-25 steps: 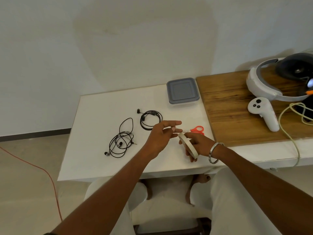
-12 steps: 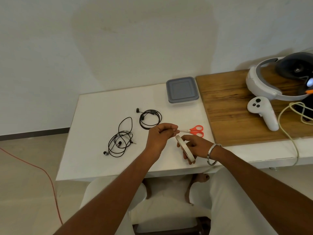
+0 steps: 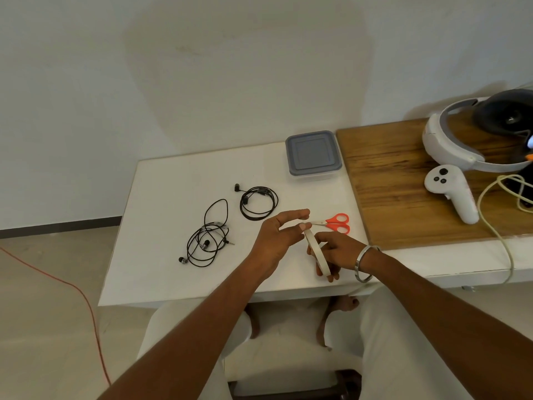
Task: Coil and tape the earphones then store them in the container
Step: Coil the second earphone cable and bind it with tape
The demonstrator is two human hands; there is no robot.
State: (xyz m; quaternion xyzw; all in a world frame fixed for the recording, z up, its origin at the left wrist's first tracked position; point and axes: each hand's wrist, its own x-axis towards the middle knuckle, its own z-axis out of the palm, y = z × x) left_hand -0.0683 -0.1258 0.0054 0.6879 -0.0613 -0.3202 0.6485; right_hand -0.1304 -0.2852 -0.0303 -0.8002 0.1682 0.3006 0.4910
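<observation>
While lidded, container [image 3: 313, 153] contents hidden.

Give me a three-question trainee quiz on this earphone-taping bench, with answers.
1. True or false: the container has its lid on.
2. Which hand grips the tape roll? A) left hand B) right hand
3. What lies on the table just beyond the hands, with orange handles?

Key: 1 true. 2 B. 3 The scissors.
</observation>
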